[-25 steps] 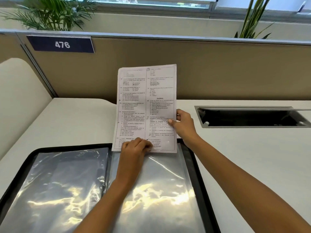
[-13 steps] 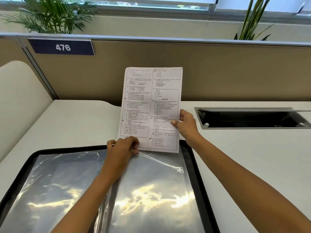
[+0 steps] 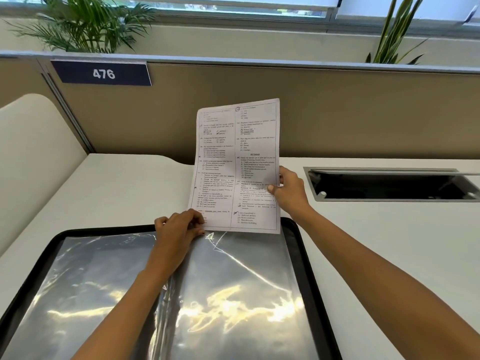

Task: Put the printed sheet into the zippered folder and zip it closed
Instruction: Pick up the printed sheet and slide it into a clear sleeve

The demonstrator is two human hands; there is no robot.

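Observation:
The printed sheet [image 3: 237, 162] stands nearly upright above the far edge of the open black zippered folder [image 3: 302, 255], which lies flat on the desk with shiny clear plastic sleeves [image 3: 233, 294] inside. My right hand [image 3: 289, 193] pinches the sheet's right edge at mid height. My left hand [image 3: 179, 228] grips the top edge of the right-hand plastic sleeve at the sheet's bottom left corner. The sheet's bottom edge sits right at the sleeve's top opening.
A recessed cable tray [image 3: 389, 184] with an open lid is set in the white desk at right. A tan partition with a "476" sign [image 3: 102, 73] rises behind the desk. Plants stand beyond it. A cream chair back [image 3: 31, 152] is at left.
The sheet shifted a little to the right. My left hand slid left along the sleeve's top edge to the sheet's bottom left corner. My right hand kept its grip.

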